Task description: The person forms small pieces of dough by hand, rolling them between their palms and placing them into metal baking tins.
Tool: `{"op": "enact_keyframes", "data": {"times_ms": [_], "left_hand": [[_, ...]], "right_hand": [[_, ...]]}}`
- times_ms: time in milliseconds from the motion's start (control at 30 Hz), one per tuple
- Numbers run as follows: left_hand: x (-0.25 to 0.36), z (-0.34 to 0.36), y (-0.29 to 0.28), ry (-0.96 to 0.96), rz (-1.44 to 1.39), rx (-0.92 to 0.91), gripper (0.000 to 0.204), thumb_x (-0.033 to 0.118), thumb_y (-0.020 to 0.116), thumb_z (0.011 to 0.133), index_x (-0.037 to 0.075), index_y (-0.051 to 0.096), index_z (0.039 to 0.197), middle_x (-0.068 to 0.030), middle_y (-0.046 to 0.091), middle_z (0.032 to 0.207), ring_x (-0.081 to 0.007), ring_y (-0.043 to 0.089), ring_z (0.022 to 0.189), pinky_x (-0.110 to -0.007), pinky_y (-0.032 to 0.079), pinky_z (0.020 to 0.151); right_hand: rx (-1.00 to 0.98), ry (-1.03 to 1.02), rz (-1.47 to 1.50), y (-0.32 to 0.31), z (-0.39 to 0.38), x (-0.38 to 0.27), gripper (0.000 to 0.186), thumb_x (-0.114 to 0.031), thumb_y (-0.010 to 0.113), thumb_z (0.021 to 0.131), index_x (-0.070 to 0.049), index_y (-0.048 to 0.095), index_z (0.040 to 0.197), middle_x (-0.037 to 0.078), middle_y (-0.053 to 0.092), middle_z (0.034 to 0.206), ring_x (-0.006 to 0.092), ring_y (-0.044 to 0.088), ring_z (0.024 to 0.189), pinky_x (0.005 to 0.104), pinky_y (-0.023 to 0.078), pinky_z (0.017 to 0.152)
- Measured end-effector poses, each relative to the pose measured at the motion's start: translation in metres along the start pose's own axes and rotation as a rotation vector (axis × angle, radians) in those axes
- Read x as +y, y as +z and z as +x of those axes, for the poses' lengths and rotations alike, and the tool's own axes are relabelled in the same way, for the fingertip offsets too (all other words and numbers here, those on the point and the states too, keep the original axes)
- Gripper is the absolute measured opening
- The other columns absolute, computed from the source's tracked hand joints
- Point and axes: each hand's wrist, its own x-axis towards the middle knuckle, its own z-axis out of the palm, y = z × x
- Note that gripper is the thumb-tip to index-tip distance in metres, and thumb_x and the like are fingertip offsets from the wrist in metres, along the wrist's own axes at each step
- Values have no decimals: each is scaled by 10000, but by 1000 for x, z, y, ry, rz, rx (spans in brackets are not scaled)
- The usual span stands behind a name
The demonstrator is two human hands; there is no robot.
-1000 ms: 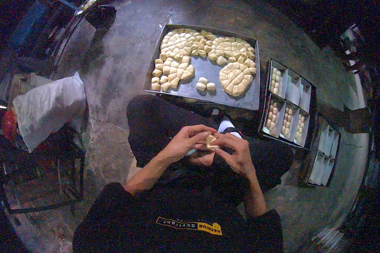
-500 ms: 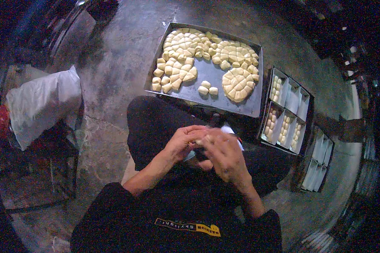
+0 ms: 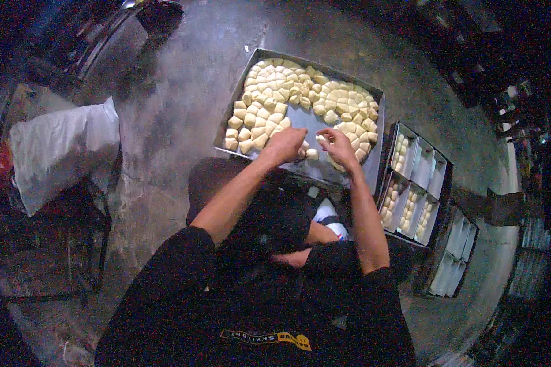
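Observation:
A square metal tray [image 3: 254, 60] in front of me holds many pale dough pieces [image 3: 343, 98], clustered round a bare middle. My left hand [image 3: 286, 145] reaches into that middle from the lower left, fingers curled down beside the small dough balls; what it holds, if anything, is hidden. My right hand [image 3: 340, 148] is just to its right, thumb and fingers closed round a small dough ball [image 3: 321, 140]. A loose dough ball [image 3: 312, 153] lies between my hands near the tray's front.
Right of the tray stand a divided pan [image 3: 423, 159] with rows of dough balls and another divided pan [image 3: 457, 238]. At left a white sack [image 3: 64, 150] rests on a dark metal frame [image 3: 101, 257]. My crossed legs are below the tray on the concrete floor [image 3: 165, 92].
Both hands have moved from my lap up and forward into the tray, separating from each other. The view has shifted slightly, so the tray sits lower in the picture.

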Motion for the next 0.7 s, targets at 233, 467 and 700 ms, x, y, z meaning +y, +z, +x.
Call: {"op": "enact_keyframes", "data": {"times_ms": [233, 467, 700], "left_hand": [[-17, 25, 56, -123, -242, -65, 610, 54, 638, 747, 47, 420, 1317, -215, 653, 954, -410, 600, 927, -488, 501, 774], [-42, 25, 61, -95, -436, -26, 676, 87, 752, 682, 93, 451, 1287, -189, 656, 983, -390, 632, 852, -446, 526, 734], [-28, 13, 58, -9, -212, 155, 734, 26, 767, 592, 81, 463, 1259, -178, 669, 918, -395, 636, 829, -432, 531, 740]], "right_hand": [[256, -91, -93, 44, 18, 55, 298, -115, 697, 747, -18, 587, 1007, 155, 679, 956, 327, 670, 877, 390, 532, 765], [65, -203, -244, 34, 10, 40, 344, -167, 748, 714, -17, 615, 994, 161, 633, 975, 325, 610, 932, 390, 502, 846], [-6, -282, -471, 42, 2, 31, 412, -216, 783, 666, 13, 630, 973, 207, 575, 1075, 386, 531, 1032, 407, 464, 908]]}}
